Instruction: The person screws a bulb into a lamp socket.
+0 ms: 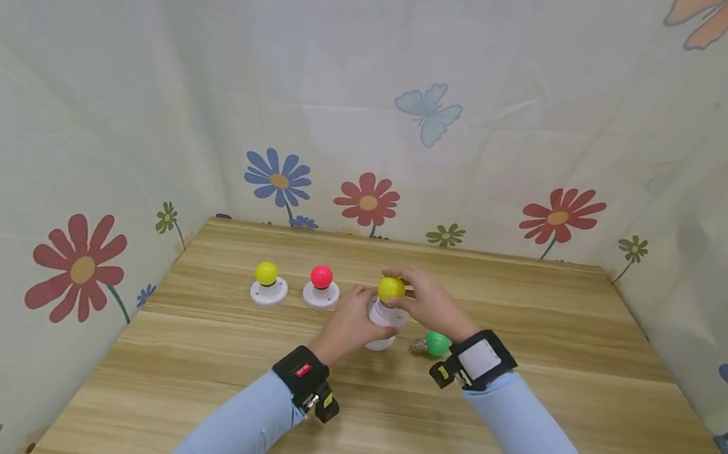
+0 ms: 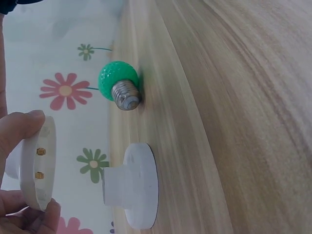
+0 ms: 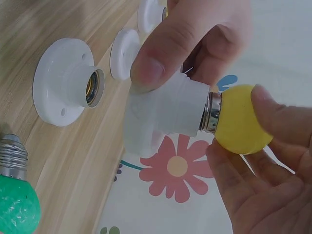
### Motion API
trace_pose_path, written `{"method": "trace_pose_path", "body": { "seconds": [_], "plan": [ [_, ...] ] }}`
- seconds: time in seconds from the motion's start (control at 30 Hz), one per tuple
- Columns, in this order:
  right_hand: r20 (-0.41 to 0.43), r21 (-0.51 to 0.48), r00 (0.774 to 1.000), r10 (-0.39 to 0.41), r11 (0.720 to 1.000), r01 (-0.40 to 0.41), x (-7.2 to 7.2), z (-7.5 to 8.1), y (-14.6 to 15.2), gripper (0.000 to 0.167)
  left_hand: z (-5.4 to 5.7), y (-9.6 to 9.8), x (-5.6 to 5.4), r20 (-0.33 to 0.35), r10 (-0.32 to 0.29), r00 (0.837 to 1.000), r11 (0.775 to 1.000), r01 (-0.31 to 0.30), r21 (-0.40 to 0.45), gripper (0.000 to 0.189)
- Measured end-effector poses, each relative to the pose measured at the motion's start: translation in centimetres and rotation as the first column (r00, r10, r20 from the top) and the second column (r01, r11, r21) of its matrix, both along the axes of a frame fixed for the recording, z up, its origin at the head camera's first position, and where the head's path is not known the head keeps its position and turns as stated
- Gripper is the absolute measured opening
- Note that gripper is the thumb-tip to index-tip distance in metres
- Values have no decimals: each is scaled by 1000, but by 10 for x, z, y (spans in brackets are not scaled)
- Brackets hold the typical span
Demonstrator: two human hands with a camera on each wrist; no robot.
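My left hand (image 1: 351, 322) grips a white lamp holder (image 3: 168, 107) by its round base, lifted off the table. In the left wrist view, two brass contacts show on its underside. The right hand (image 1: 431, 303) pinches a yellow bulb (image 3: 240, 122) between thumb and fingers. The bulb's metal screw base sits at the holder's mouth, with some thread still showing outside. Below the hands, a second white lamp holder (image 2: 139, 187) stands on the table, its socket without a bulb. A green bulb (image 1: 437, 343) lies on its side to the right of it.
Further left on the wooden table (image 1: 196, 373) stand two more white holders, one with a yellow bulb (image 1: 266, 273), the other with a red bulb (image 1: 321, 276). A flower-printed curtain (image 1: 323, 116) surrounds the table's back and sides.
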State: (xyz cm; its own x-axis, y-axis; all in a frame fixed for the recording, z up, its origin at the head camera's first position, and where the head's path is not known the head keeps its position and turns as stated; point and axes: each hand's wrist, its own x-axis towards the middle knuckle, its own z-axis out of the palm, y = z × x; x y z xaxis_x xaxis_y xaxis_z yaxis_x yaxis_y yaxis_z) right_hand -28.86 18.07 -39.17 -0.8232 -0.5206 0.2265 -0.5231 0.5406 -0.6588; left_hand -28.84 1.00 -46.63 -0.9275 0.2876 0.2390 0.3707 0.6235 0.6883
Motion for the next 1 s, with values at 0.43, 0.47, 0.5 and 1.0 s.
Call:
{"method": "trace_pose_path", "body": {
  "seconds": [0.43, 0.47, 0.5, 1.0],
  "plan": [
    [-147, 96, 938, -313, 940, 329, 2, -8, -10, 62, 2, 0, 2, -17, -26, 1000, 1000, 26, 8, 67],
    [-156, 104, 934, -322, 935, 339, 2, -9, -11, 61, 2, 0, 2, -14, -27, 1000, 1000, 27, 8, 66],
    [-170, 113, 931, -324, 932, 345, 2, -10, -11, 60, 2, 0, 2, -6, -26, 1000, 1000, 26, 8, 66],
    [-74, 77, 996, -45, 996, 51, -3, -4, 1, 50, -1, 0, 0, 9, -9, 1000, 1000, 9, 1, 72]
  ]
}}
